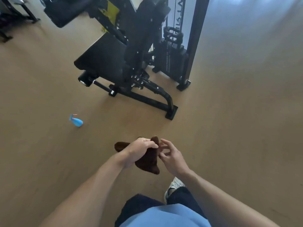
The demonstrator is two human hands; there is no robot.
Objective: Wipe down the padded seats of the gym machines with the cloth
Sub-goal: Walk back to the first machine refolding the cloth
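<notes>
Tan gym floor point(229, 128); left hand point(139, 151) gripping cloth point(147, 159), right hand point(172, 158) spread beside; seat point(105, 58) well apart; loose corners could slip free.

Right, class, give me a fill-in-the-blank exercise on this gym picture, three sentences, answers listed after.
1. The left hand grips a dark brown ____.
2. The spray bottle standing on the floor is ____ in colour.
3. The right hand has its fingers ____ beside the cloth.

Missing words: cloth; blue; open
</notes>
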